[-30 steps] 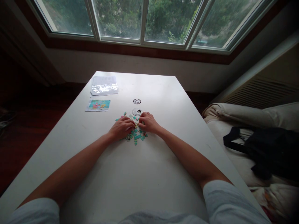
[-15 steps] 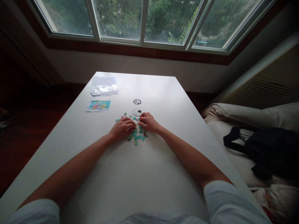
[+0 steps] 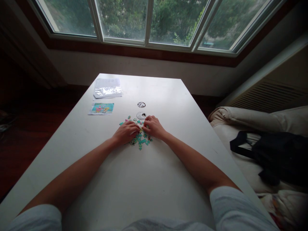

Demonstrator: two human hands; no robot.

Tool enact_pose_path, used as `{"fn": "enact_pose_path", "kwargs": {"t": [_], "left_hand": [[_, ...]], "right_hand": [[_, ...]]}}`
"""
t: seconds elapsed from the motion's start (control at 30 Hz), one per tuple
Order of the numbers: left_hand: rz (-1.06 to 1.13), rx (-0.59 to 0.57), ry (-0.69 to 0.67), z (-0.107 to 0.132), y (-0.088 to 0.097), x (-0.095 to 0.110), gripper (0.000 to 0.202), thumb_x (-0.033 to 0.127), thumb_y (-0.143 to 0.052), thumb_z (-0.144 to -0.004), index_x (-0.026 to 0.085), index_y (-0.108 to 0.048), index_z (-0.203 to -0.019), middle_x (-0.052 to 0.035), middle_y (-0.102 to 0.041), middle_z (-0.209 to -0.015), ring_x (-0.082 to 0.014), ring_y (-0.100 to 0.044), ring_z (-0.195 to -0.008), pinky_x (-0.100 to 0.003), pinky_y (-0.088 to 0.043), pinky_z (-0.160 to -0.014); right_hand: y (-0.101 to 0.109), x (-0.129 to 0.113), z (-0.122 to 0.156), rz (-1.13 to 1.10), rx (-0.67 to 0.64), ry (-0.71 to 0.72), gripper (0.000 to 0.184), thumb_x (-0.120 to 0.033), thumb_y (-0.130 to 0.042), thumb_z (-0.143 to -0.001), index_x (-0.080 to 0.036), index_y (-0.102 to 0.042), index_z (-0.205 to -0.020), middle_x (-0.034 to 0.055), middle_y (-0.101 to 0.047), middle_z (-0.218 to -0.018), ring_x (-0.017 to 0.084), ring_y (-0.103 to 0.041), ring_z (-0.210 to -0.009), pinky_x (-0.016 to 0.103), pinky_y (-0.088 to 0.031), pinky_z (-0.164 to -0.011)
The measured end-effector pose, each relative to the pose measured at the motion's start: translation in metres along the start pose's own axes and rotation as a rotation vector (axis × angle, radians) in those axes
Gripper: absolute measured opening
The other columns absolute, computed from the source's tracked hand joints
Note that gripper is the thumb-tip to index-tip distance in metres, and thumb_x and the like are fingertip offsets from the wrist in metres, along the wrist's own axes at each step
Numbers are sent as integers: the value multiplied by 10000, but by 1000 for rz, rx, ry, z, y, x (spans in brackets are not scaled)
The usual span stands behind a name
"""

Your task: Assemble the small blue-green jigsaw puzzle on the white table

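Note:
A small heap of teal, pink and yellow jigsaw pieces (image 3: 141,141) lies in the middle of the white table (image 3: 134,186). My left hand (image 3: 125,132) rests on the heap's left side with curled fingers. My right hand (image 3: 154,126) rests on its right side, fingers curled too. The fingertips of both hands meet over the pieces and pinch at something too small to make out. Part of the heap is hidden under the hands.
A picture card (image 3: 102,108) and a clear plastic bag (image 3: 107,89) lie at the table's far left. Two round cable holes (image 3: 141,110) sit just beyond the pieces. A black bag (image 3: 276,154) lies on a pale couch (image 3: 252,118) to the right. Windows run along the far wall.
Nothing has clearly moved; the hands shift only slightly over the pieces.

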State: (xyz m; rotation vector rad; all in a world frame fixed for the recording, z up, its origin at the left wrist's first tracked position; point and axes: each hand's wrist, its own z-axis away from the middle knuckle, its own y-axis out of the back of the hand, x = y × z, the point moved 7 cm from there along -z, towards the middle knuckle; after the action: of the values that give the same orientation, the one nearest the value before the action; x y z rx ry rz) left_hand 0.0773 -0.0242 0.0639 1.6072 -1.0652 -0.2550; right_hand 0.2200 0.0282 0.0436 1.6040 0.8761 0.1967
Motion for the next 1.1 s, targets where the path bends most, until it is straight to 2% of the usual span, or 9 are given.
{"fn": "enact_pose_path", "kwargs": {"t": [0.33,0.8,1.1], "left_hand": [[-15,-8,19,1,-1,-2,208,205,-517,-970,247,-718,-1009,-45,-738,-1133,-214,-618,-1097,-396,-442,-1040],[-72,-2,-14,1,-1,1,212,213,-503,-989,231,-712,-1019,-40,-735,-1134,-200,-612,-1054,-379,-447,-1005],[-147,-3,21,3,-3,-3,261,256,-506,-996,230,-706,-1160,-67,-712,-1136,-220,-586,-1035,-392,-458,-991]], "right_hand": [[3,-5,4,36,32,11,131,-319,-658,-907,-220,-679,-824,87,-620,-1092,256,-495,-1071,418,-373,-988],[3,-2,5,45,70,49,173,-390,-668,-923,-221,-677,-886,77,-630,-1110,256,-502,-1087,418,-362,-995],[-1,-3,4,46,99,71,169,-382,-654,-937,-219,-674,-897,79,-644,-1038,250,-506,-1046,425,-348,-1001]]}}
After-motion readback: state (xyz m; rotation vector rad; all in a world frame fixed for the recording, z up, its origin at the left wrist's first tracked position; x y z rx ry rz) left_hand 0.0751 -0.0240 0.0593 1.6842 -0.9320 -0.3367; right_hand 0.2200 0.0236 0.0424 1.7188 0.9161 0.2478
